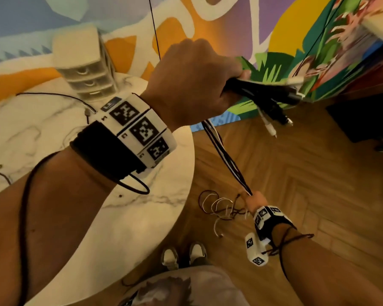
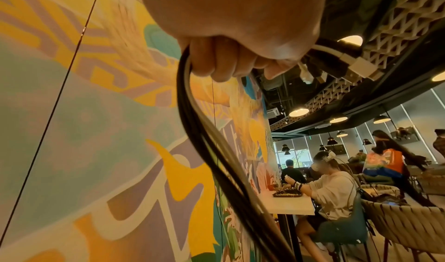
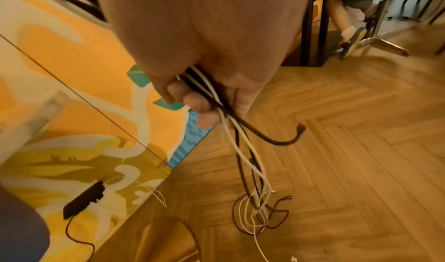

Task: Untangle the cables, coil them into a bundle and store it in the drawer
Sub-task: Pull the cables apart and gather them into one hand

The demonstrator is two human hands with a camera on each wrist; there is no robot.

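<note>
My left hand clenches the cables at their plugs; right hand, at 5 o'clock, grips them lower; loose tails coil on the floor; hard pulling could tighten that snarl.

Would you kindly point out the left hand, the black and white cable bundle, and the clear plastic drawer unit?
left hand (image 1: 192,82): head view, back of the fist.
black and white cable bundle (image 1: 224,155): head view, taut stretch between the hands.
clear plastic drawer unit (image 1: 86,81): head view, front of the middle drawer.
</note>
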